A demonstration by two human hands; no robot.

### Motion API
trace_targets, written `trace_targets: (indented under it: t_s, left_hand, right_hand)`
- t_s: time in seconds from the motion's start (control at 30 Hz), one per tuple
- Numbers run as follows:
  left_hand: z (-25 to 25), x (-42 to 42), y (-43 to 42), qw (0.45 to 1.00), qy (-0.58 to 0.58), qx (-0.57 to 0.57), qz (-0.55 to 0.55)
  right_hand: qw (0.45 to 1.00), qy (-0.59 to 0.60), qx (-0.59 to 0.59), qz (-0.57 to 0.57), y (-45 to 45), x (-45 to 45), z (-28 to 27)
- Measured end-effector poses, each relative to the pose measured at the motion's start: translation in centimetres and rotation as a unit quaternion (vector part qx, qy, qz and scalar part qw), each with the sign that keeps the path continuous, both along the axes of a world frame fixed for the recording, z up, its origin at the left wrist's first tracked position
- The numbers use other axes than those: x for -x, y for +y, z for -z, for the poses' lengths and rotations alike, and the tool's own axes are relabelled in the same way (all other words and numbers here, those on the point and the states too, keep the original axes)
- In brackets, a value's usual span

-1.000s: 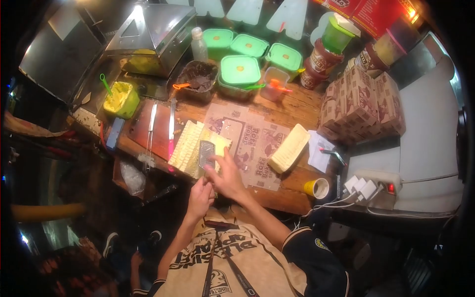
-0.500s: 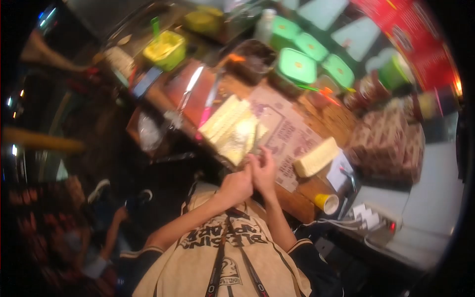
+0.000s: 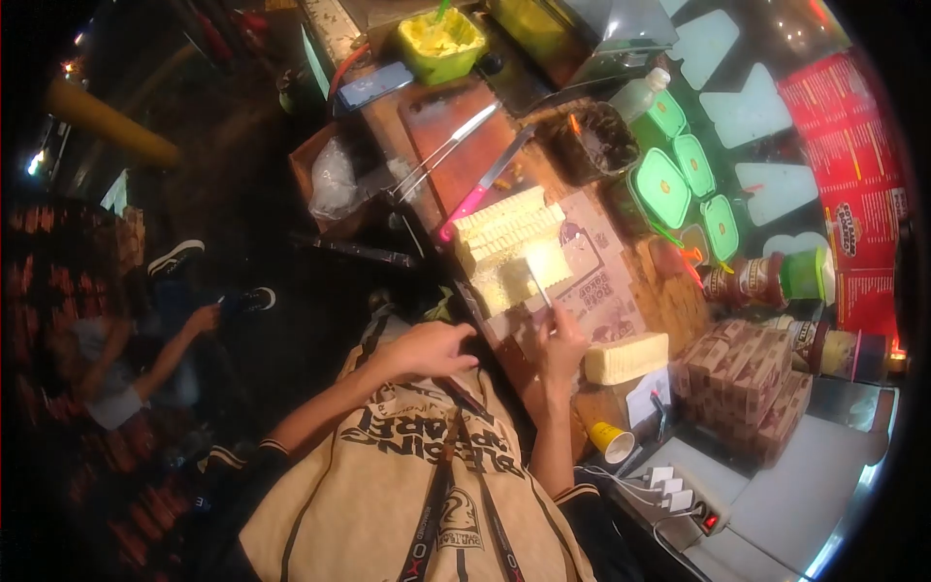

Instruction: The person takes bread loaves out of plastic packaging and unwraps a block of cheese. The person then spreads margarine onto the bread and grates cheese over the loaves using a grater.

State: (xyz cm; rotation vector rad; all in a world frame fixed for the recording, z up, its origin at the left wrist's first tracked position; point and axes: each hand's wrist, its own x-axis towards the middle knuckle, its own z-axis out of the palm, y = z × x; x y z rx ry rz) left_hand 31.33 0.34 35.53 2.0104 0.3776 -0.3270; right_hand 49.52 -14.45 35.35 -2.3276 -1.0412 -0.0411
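Note:
My right hand [image 3: 562, 341] is closed on the handle of a thin metal tool, the grater [image 3: 536, 279], which shows nearly edge-on. Its metal end is over the sliced-open bread [image 3: 499, 289], where pale shreds lie on the cut face. Beside it stands ridged bread [image 3: 509, 229]. My left hand [image 3: 438, 349] hangs in front of the apron, fingers loosely apart, holding nothing. Printed paper [image 3: 606, 296] lies partly under the bread. A whole loaf [image 3: 626, 358] rests to the right of my right hand.
A pink-handled knife [image 3: 485, 189] and tongs [image 3: 446, 150] lie by a reddish board [image 3: 451, 126]. Green-lidded boxes [image 3: 662, 186], a dark tub [image 3: 587, 141], a yellow-green tub [image 3: 441, 44], stacked cartons [image 3: 742, 378], a yellow cup [image 3: 611, 441] and a power strip [image 3: 693, 504] surround the work area.
The view has turned, shifting the table up and right. My hands, together half a second ago, are now apart; my left hand has moved away from the tool, which stays in my right.

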Motion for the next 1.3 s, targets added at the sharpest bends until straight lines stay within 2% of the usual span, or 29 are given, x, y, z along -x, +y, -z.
trace_targets:
  t_s: [0.17, 0.3, 0.47, 0.57, 0.67, 0.87, 0.97, 1.3]
  left_hand:
    - [0.4, 2.6, 2.1, 0.993, 0.003, 0.051, -0.104]
    - [0.7, 3.5, 3.0, 0.987, 0.005, 0.058, -0.149]
    - [1.2, 3.5, 3.8, 0.982, 0.003, 0.062, -0.178]
    - [1.1, 3.4, 4.3, 0.977, 0.012, 0.08, -0.195]
    - [1.6, 3.4, 4.5, 0.973, -0.002, 0.097, -0.211]
    - [2.5, 3.4, 5.0, 0.968, -0.006, 0.107, -0.227]
    - [2.4, 3.5, 5.1, 0.962, -0.002, 0.126, -0.243]
    - [2.2, 4.0, 5.5, 0.943, 0.029, 0.187, -0.274]
  right_hand:
    - [0.997, 0.009, 0.034, -0.063, -0.6, 1.4, -0.1]
    - [0.999, 0.009, 0.02, -0.04, -0.2, 1.5, -0.5]
    - [0.995, 0.005, 0.071, -0.065, -0.1, 2.6, -0.8]
    - [0.998, 0.023, 0.02, -0.051, -0.3, 2.5, -0.8]
    - [0.999, 0.021, 0.021, -0.038, -0.1, 2.1, -1.5]
    - [0.995, 0.026, 0.045, -0.083, -0.4, 1.5, -1.4]
    - [0.999, 0.031, 0.005, -0.042, -0.4, 0.8, -1.5]
    - [0.999, -0.019, -0.014, 0.024, -0.8, -3.3, 1.1]
